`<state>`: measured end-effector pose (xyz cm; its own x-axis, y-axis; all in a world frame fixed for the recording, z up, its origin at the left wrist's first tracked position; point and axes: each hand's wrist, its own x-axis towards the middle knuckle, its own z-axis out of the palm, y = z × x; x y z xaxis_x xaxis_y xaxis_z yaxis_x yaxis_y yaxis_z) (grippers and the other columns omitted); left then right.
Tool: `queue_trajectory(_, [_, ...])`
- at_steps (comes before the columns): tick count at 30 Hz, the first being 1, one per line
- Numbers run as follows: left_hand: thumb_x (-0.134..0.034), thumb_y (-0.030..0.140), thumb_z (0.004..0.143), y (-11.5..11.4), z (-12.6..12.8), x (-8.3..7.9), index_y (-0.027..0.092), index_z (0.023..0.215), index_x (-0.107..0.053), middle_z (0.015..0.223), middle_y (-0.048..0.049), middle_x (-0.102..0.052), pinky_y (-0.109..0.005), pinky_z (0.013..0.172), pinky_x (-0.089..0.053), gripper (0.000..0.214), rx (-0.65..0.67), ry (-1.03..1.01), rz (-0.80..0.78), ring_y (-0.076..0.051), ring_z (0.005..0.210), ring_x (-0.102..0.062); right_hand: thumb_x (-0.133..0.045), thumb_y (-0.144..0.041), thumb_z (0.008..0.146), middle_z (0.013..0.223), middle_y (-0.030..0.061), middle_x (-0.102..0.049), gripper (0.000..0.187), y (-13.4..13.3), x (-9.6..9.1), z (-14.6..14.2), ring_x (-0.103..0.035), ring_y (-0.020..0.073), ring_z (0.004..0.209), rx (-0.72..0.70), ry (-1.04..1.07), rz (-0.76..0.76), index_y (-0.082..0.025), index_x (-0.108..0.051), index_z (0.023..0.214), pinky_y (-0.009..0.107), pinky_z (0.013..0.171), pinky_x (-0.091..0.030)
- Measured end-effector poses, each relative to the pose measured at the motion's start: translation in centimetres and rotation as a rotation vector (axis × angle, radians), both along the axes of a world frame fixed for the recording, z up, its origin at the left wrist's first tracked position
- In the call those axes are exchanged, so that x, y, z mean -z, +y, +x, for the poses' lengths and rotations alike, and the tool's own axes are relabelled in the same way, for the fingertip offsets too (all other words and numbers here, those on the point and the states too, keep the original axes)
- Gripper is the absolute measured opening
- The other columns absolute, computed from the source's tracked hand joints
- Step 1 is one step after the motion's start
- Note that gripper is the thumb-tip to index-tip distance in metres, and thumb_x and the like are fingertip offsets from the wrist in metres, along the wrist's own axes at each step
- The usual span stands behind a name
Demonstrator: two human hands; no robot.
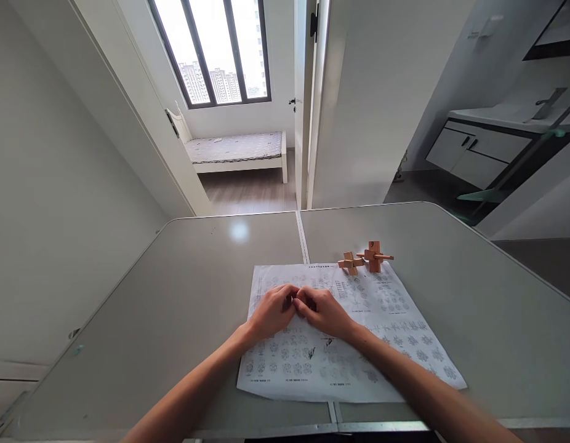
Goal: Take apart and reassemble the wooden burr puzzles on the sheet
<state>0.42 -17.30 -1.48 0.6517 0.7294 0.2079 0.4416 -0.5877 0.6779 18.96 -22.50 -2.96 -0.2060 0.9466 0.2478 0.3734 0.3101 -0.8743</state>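
My left hand [276,309] and my right hand [322,311] meet over a large printed sheet [349,360]. Both are closed, with fingers curled and their tips touching or nearly so. Whatever they hold, if anything, is hidden by the fingers. The sheet carries rows of small diagrams and lines of print too small to read. At its far right edge stand two wooden interlocking puzzles, a smaller one [351,264] and a taller one [374,256] with a thin stick jutting sideways. Neither hand touches them.
The sheet lies on a grey table [174,320] with a metal seam down its middle and a rounded metal edge. Beyond are a doorway, a bed [239,147] under a window [215,49], and a washbasin cabinet [479,151] at the right.
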Motion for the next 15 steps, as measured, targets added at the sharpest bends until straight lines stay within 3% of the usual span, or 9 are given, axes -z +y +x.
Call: queue_trajectory(15, [-0.053,0.017,0.091,0.01,-0.06,0.18,0.025,0.097,-0.065,0.097,-0.0015,-0.076,-0.032,0.078,-0.055,0.016,0.008,0.005,0.011,-0.020,0.088,-0.070,-0.054,-0.030,0.099,0.066,-0.0019,-0.060,0.023,-0.07,-0.27,-0.03,-0.050,0.0149,0.058,-0.001,0.001,0.000,-0.023,-0.057,0.077,0.028,0.060,-0.040])
